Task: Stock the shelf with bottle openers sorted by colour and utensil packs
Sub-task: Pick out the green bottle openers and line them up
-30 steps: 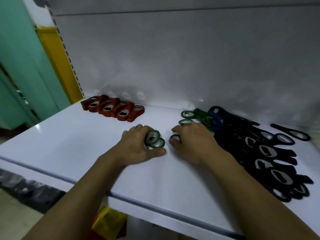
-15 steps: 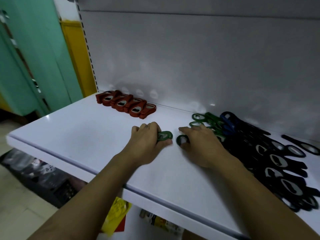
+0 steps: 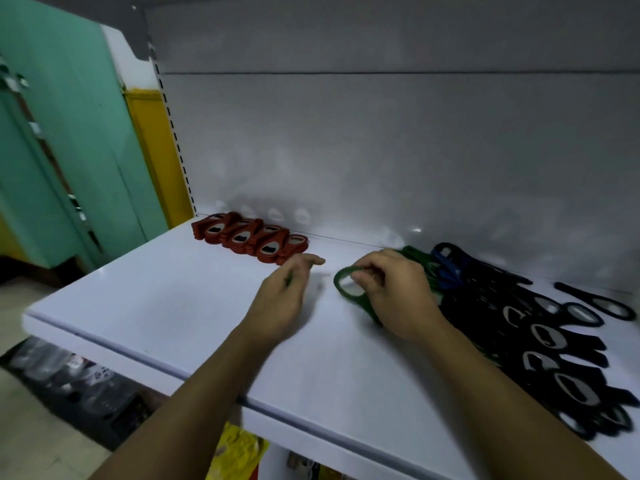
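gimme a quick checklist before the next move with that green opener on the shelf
1. Right hand has a firm hold on the green opener: ok, fingers pinch its ring end.
2. What the left hand holds: cannot tell, it is blurred and only a green sliver shows.
3. Bare shelf room in front of the red row: ok.
4. Red row one colour only: ok.
5. Green pile apart from the blue openers and black pile: not ok, they overlap.
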